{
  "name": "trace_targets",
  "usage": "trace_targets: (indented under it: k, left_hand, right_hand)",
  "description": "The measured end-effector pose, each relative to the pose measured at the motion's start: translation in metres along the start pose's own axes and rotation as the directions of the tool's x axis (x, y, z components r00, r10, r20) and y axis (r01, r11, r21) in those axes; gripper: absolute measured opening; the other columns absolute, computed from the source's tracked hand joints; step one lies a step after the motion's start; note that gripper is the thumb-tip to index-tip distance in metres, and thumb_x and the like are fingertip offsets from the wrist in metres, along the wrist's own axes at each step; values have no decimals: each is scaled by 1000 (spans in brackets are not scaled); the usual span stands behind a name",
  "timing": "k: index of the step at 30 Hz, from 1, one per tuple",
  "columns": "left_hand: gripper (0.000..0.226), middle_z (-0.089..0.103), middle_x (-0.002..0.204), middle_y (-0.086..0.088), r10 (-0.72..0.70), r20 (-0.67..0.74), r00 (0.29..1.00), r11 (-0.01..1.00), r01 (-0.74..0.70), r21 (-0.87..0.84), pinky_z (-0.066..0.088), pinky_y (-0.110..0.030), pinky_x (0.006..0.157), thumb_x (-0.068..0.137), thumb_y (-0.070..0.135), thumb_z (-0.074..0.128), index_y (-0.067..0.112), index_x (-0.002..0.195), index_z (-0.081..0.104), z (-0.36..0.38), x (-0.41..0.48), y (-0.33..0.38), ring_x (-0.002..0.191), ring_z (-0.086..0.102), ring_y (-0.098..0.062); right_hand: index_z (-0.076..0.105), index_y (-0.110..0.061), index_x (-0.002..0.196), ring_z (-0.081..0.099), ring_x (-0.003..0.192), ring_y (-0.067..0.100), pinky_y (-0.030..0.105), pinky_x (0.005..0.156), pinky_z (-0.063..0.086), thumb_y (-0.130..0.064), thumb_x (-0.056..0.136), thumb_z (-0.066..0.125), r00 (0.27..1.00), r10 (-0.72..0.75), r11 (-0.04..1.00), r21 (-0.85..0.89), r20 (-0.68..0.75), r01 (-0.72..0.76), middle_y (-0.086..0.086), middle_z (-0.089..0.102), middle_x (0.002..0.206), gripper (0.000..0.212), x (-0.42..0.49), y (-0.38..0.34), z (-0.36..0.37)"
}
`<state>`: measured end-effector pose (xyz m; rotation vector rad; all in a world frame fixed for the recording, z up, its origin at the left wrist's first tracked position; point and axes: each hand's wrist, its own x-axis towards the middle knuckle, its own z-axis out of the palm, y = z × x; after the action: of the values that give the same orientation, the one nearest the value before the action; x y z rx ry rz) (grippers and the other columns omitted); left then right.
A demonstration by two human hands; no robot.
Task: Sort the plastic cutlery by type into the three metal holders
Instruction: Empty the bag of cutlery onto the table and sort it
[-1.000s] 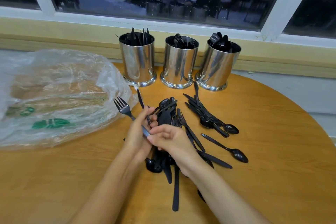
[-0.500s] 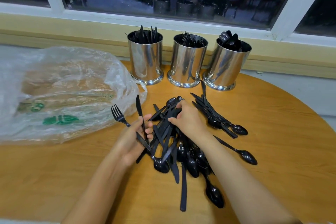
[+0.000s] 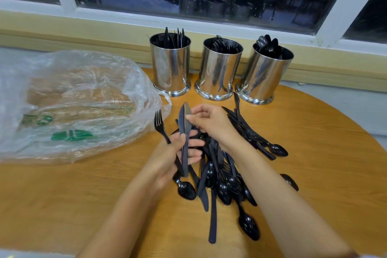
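Left hand [image 3: 167, 159] grips fork [image 3: 159, 122] and knife [image 3: 182, 123] together. Right hand [image 3: 211, 125] pinches knife blade near tip. Black cutlery pile [image 3: 222, 182] lies under both hands on wooden table [image 3: 83, 195].

Dining corner by a window at night; home or canteen, it cannot be told.

A round wood-grain worktop [image 3: 314, 174] sits against a pale yellow ledge [image 3: 83, 27] under a white-framed window [image 3: 339, 4], whose dark glass mirrors a person's torso. At the back of the worktop three shiny metal pots stand in a row: the left holder [image 3: 170, 69] with black plastic knives, the middle holder [image 3: 217, 73] with forks, the right holder [image 3: 263, 79] with spoons. A loose heap of disposable cutlery [image 3: 222, 182] lies in front, beside a crumpled clear plastic bag [image 3: 79, 100] with green print.
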<state>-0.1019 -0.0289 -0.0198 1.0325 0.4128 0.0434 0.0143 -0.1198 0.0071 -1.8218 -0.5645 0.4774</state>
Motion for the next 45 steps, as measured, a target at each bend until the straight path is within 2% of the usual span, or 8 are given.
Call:
trace_targets:
  k: [4, 13, 19, 23, 28, 32, 35, 45]
  left_hand:
    - [31, 42, 61, 4, -4, -79, 997, 999, 0, -45, 28, -16, 42, 104, 21, 42, 3, 123, 60, -15, 0, -2, 46, 30, -4]
    - [26, 44, 63, 2, -8, -162, 987, 992, -13, -126, 29, -16, 41, 103, 12, 43, 3, 120, 61, -36, -6, 2, 47, 33, -5]
    - [26, 51, 64, 0, 6, -186, 983, 993, -28, -117, 37, -18, 44, 104, 10, 42, 1, 120, 61, -38, -7, 1, 50, 42, -7]
    - [26, 74, 85, -8, 30, -213, 977, 997, -44, -61, 59, -23, 66, 104, 12, 41, 5, 114, 64, -36, -7, 5, 72, 70, -15]
    - [29, 74, 109, -11, 67, -116, 991, 998, -65, 23, 59, -31, 85, 105, 13, 38, 7, 121, 61, -18, -3, 10, 101, 71, -21]
    - [29, 75, 93, -9, 58, -17, 998, 996, -57, 70, 60, -30, 72, 107, 15, 35, 7, 120, 59, -3, -4, 8, 74, 71, -18]
    - [30, 54, 66, 1, 66, -27, 997, 997, -65, 33, 39, -18, 46, 107, 18, 36, 3, 123, 57, -8, -3, 6, 47, 39, -7]
    - [20, 43, 66, 1, 68, -210, 975, 993, -86, -79, 30, -16, 40, 104, 15, 41, 4, 98, 57, -42, -8, 9, 45, 34, -5]
  right_hand:
    - [64, -17, 92, 52, 70, 5, 15, 62, 39, -25, 89, 69, 993, -24, 981, -195, -114, 2, -8, 58, 78, 10, 5, 17, -1]
    - [55, -17, 123, 56, 91, 14, 28, 75, 47, -31, 89, 70, 990, 8, 831, -550, -138, -84, 0, 62, 104, 40, 12, 39, 10]
    - [61, -16, 114, 59, 94, 13, 27, 86, 45, -15, 88, 69, 973, 172, 971, -138, -151, -193, -3, 63, 94, 26, 24, 31, 2]
    - [66, -16, 105, 58, 87, 11, 22, 75, 47, -12, 93, 61, 952, 20, 997, 71, -306, 2, -2, 65, 96, 13, 27, 7, -19]
    - [66, -14, 102, 52, 62, 3, 15, 59, 46, -11, 93, 60, 999, -24, 989, 148, -28, 28, -5, 61, 76, 11, 15, -20, -18]
    - [67, -11, 96, 50, 57, 3, 13, 54, 44, -9, 92, 63, 995, -96, 993, 75, 3, 95, -2, 58, 73, 5, 14, -15, 4]
    - [66, -11, 96, 53, 60, 5, 15, 54, 44, -9, 92, 64, 994, -111, 992, 59, -8, 112, -1, 58, 75, 5, 16, -6, 7]
    - [65, -23, 120, 46, 92, 6, 27, 89, 44, -14, 93, 62, 976, -169, 743, -633, 140, 220, -9, 56, 106, 29, 15, 46, -25]
